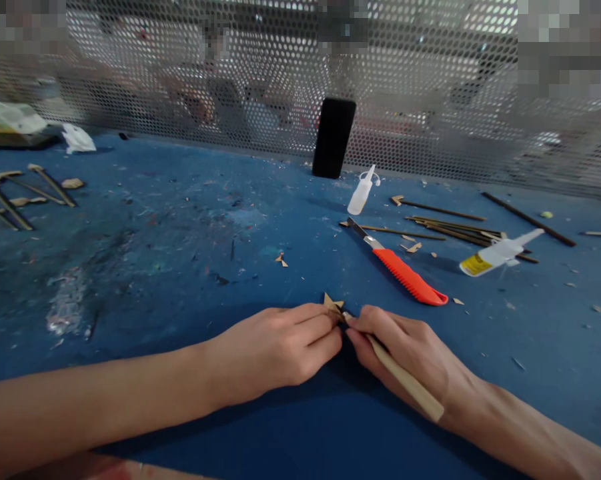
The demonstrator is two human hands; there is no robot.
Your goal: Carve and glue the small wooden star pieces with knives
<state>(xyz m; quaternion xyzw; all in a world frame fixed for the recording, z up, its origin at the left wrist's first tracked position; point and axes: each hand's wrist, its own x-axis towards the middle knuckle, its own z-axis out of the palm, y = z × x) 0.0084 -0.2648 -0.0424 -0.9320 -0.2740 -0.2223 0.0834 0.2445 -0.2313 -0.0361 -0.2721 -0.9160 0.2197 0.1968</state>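
My left hand [285,343] is closed on a small tan pointed piece [332,303], whose tips stick out past the fingertips on the blue tabletop. In my right hand [405,347] is a slim tool with a pale wooden handle [410,383]; its dark tip meets the piece beside my left fingertips. The two hands are nearly touching. What lies under my left fingers is hidden. Just beyond my right hand, an orange utility knife [405,273] lies with its blade extended. Small tan scraps [281,259] rest farther forward.
A black phone [334,138] leans on the perforated metal screen [260,87]. One small bottle [361,193] stands upright; another, yellow-labelled [497,255], lies tilted at the right among several thin sticks [450,227]. More sticks [10,205] and a plastic packet [10,120] are at the left.
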